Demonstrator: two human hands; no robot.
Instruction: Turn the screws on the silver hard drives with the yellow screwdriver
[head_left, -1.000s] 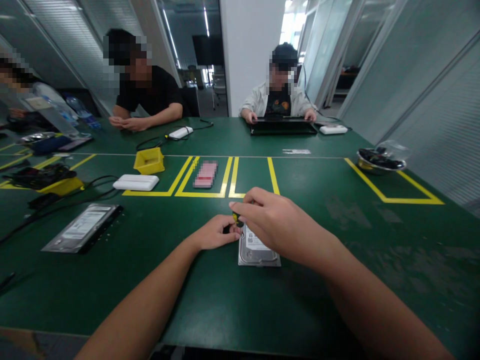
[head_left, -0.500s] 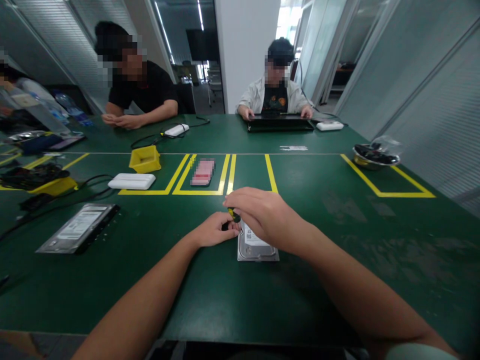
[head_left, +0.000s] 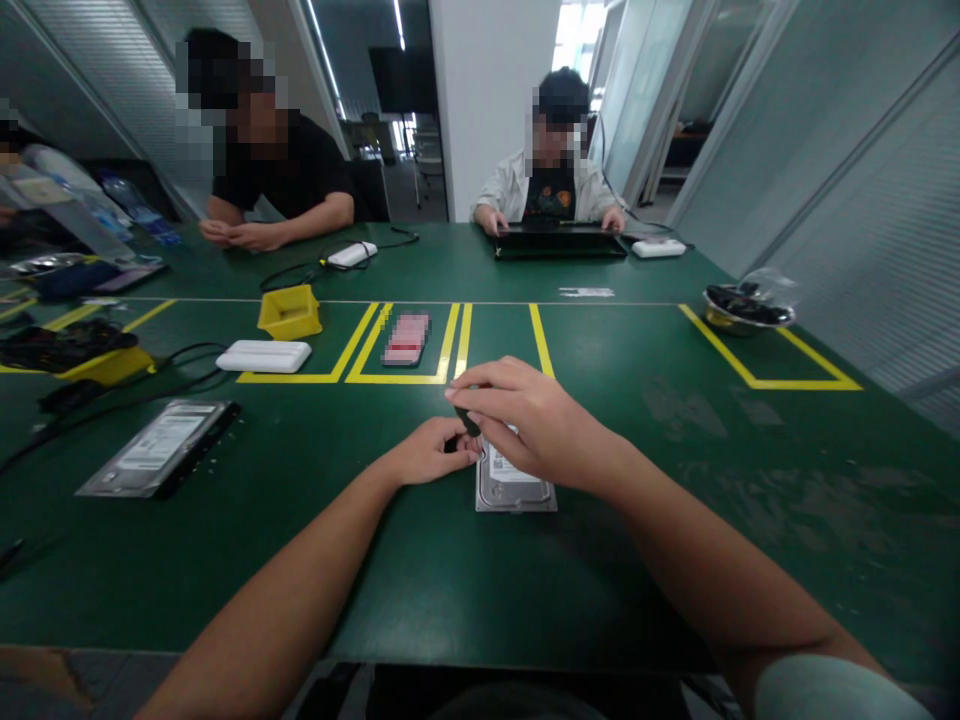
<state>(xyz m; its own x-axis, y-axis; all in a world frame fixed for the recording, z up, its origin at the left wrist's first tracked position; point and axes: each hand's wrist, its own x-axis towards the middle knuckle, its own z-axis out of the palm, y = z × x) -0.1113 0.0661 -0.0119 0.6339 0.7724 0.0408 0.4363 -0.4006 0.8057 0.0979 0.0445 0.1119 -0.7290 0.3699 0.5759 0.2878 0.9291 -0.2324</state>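
Hard drive, main item: one metal drive with a white label (head_left: 517, 497), lying flat on the green worktop (head_left: 450, 590) at the centre of the frame, partly covered by the right hand.
Screwdriver: one, short dark handle (head_left: 469, 424), leaning at the drive's upper left edge; tip hidden.
Right hand: (head_left: 521, 410) over the drive; fingers closed round the screwdriver handle.
Left hand: (head_left: 431, 452) at the drive's left edge, fingertips bunched beside the screwdriver; whether they pinch the drive, the shaft or a small part cannot be told.
Step in hand: judged to be screwdriver work at the drive's edge; turning or merely placing, not determinable.
Next move, requirement: judged to call for a seated tip, a straight handle and a drive kept from sliding.
Second drive: one (head_left: 157, 450), flat, left of the frame, apart from both hands.
Yellow box: one (head_left: 289, 318), upper left of centre, behind a white power bank (head_left: 264, 356).
Pink phone: one (head_left: 406, 340), inside yellow tape, above the left hand.
Metal bowl: one (head_left: 731, 324), upper right, holding dark items.
Co-workers: two people across the worktop; the one at top centre-right holds a black panel (head_left: 559, 243).
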